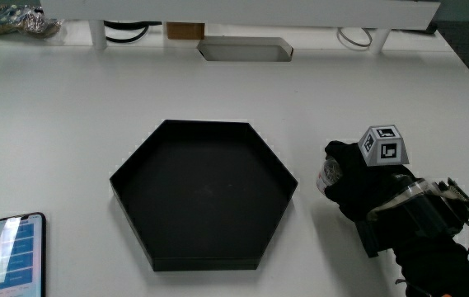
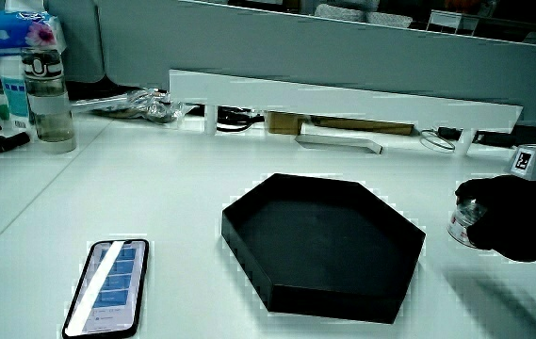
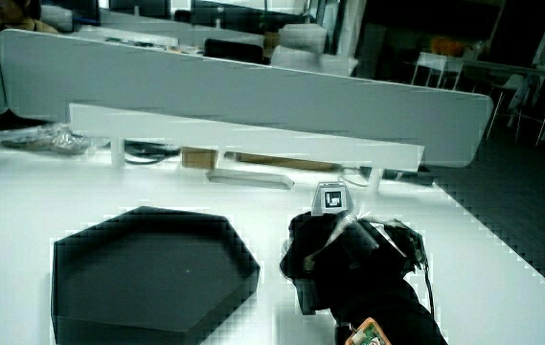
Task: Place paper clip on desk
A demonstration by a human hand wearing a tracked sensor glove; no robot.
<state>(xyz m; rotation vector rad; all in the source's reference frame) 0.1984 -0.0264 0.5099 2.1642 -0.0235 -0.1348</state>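
Black-gloved grip (image 1: pixel 358 186) curls around a small clear container (image 2: pixel 463 222) beside the hexagonal tray (image 1: pixel 204 195); best lower it gently onto bare bench (image 1: pixel 366 99)

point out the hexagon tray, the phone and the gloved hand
hexagon tray (image 1: pixel 139 161): main view, on its rim
phone (image 1: pixel 17 254): main view, middle of its lit screen
hand (image 1: pixel 364 186): main view, on the glove's back, beside the tray

The hand (image 1: pixel 364 183) covers most of a small clear container (image 1: pixel 328 174); its contents cannot be made out. The forearm (image 1: pixel 432 260) is cut off at the picture's edge.
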